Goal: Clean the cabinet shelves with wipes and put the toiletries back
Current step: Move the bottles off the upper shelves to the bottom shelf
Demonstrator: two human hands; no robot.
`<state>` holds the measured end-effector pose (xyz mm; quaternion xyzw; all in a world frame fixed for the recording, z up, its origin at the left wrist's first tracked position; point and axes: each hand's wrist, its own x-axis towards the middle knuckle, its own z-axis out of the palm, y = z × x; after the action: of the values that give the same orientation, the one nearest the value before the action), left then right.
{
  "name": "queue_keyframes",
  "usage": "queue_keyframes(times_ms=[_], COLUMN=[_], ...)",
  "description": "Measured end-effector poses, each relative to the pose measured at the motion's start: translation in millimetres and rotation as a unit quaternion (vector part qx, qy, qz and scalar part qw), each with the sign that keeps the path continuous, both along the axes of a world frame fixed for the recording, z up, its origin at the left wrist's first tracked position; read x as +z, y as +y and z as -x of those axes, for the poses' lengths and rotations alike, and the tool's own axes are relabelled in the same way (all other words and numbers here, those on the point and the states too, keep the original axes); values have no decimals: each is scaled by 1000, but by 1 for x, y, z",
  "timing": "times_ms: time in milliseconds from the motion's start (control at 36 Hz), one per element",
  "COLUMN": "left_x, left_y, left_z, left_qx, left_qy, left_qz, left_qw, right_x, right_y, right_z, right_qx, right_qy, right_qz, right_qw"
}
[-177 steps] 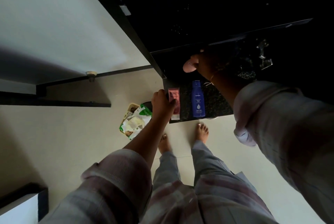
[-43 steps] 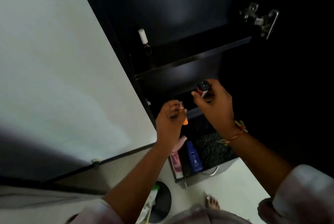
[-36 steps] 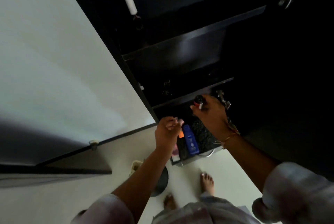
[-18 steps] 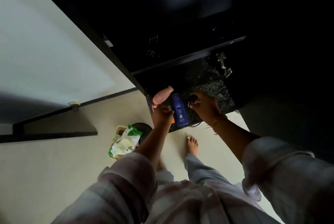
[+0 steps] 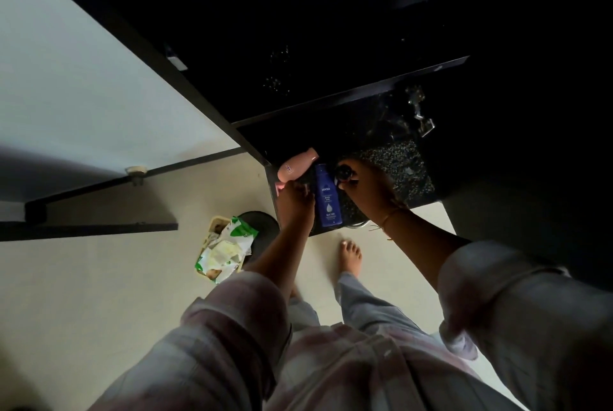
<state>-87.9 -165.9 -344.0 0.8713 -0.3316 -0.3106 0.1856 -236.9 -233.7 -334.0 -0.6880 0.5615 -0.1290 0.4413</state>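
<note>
My left hand (image 5: 295,201) is curled low over the left end of the speckled counter (image 5: 401,162). It grips a small item, of which only a pink-orange sliver (image 5: 280,185) shows. My right hand (image 5: 371,190) holds a small dark bottle with a round cap (image 5: 345,174) just above the counter. Between my hands lies a blue Nivea bottle (image 5: 328,200). A pink bottle (image 5: 298,165) lies behind my left hand. The dark cabinet shelf (image 5: 348,94) above them is too dim to show any contents.
The white cabinet door (image 5: 83,79) stands open at the left. On the floor below sit a basket with a green-and-white wipes pack (image 5: 225,248) and a dark round object (image 5: 263,228). A metal hinge (image 5: 421,112) hangs at the cabinet's right. My bare foot (image 5: 350,254) is near the counter.
My view has tilted down from the shelves to the counter. Both hands came down from shelf height with their small items and now sit either side of the blue bottle.
</note>
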Motion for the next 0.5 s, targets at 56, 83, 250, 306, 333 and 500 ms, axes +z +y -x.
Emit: queue_keyframes(times_ms=[56, 83, 250, 306, 333, 500], left_x=[-2, -2, 0, 2, 3, 4], left_y=[0, -1, 0, 0, 0, 9], left_z=[0, 0, 2, 3, 3, 0], left_qx=[-6, -5, 13, 24, 28, -6], left_qy=[-6, -6, 3, 7, 9, 27], left_qz=[-5, -5, 25, 32, 36, 47], left_qw=[1000, 1000, 1000, 999, 999, 999], right_x=[-3, -4, -8, -10, -9, -7], right_y=[0, -1, -4, -4, -4, 0], right_z=[0, 0, -2, -3, -3, 0], right_qx=[3, 5, 16, 15, 16, 18], right_qy=[-4, -5, 6, -1, -1, 6], right_qz=[-8, -11, -11, -14, -14, -4], right_qw=[1000, 1000, 1000, 1000, 1000, 1000])
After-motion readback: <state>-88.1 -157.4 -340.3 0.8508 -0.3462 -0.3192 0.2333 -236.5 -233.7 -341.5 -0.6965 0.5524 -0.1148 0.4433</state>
